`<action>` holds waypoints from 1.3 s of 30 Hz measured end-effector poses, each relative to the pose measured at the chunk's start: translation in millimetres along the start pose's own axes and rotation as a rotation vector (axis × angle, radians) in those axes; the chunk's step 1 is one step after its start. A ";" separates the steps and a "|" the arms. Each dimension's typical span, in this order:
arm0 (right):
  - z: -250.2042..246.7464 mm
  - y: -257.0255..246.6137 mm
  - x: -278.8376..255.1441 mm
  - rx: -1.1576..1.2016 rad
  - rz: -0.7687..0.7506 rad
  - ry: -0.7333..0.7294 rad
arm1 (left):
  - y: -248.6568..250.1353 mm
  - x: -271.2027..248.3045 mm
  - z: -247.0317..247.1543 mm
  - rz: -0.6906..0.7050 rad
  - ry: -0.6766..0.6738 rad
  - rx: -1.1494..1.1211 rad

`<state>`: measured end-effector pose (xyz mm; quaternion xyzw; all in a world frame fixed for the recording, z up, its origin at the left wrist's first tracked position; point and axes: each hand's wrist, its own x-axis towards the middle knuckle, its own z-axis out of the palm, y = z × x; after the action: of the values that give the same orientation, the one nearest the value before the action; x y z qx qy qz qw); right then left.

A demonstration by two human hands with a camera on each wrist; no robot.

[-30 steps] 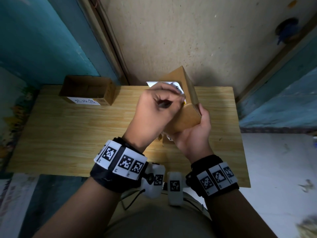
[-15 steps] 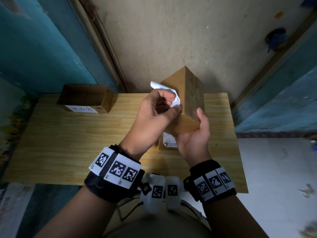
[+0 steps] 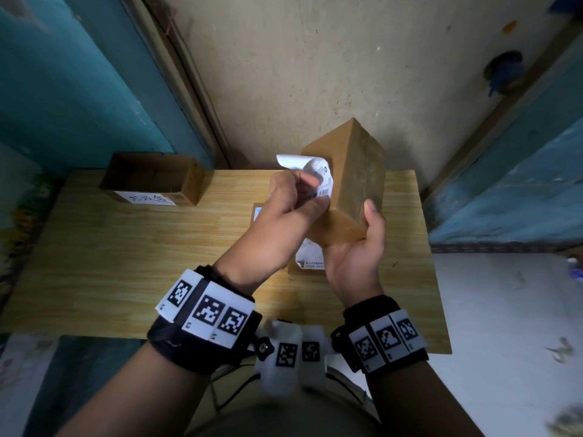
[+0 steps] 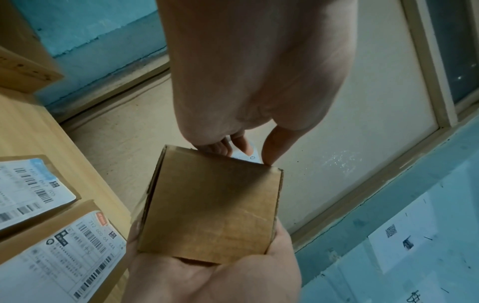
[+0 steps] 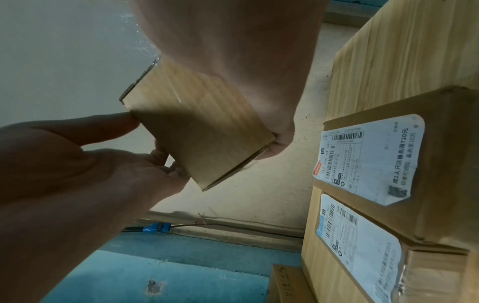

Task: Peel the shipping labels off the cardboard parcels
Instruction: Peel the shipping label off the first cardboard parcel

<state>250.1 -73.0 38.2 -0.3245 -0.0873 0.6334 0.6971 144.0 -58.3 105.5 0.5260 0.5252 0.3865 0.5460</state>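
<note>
The right hand point(image 3: 353, 260) cups the bottom of a small cardboard box point(image 3: 350, 181), fingers clamped around it above the table point(image 3: 126, 247). The left hand point(image 3: 293, 209) pinches the box's half-peeled label point(image 3: 318, 175). 2 labelled parcels point(image 5: 388, 184) probably lie below.

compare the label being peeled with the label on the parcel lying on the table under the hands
The peeled label curls away from the held parcel, pinched by the left hand; the table label lies flat, fully stuck to its parcel. The peeled label's parcel is raised, gripped by the right hand; the other label's parcel rests on the table, untouched. Both are white with printed barcodes.
</note>
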 end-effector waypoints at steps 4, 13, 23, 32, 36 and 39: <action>0.8 0.6 -0.9 -0.044 0.024 0.016 | -3.2 2.3 1.9 0.041 -0.010 0.123; -2.9 -3.5 4.4 -0.124 0.093 0.016 | -10.3 3.7 7.0 0.203 0.046 0.381; -6.0 -4.5 13.4 -0.089 0.072 0.007 | -0.5 8.7 1.6 0.168 0.134 0.157; -1.3 -7.6 11.9 -0.150 0.005 0.016 | 0.8 7.4 2.8 0.370 0.226 0.337; -0.4 -7.8 13.1 -0.177 -0.045 -0.005 | 1.9 9.9 2.5 0.418 0.253 0.445; 5.8 -8.4 11.0 -0.186 -0.073 0.005 | 2.0 9.9 0.9 0.418 0.251 0.504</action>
<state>256.0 -60.6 44.2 -0.3860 -0.1556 0.5959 0.6869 146.6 -48.5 105.7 0.6889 0.5482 0.4095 0.2393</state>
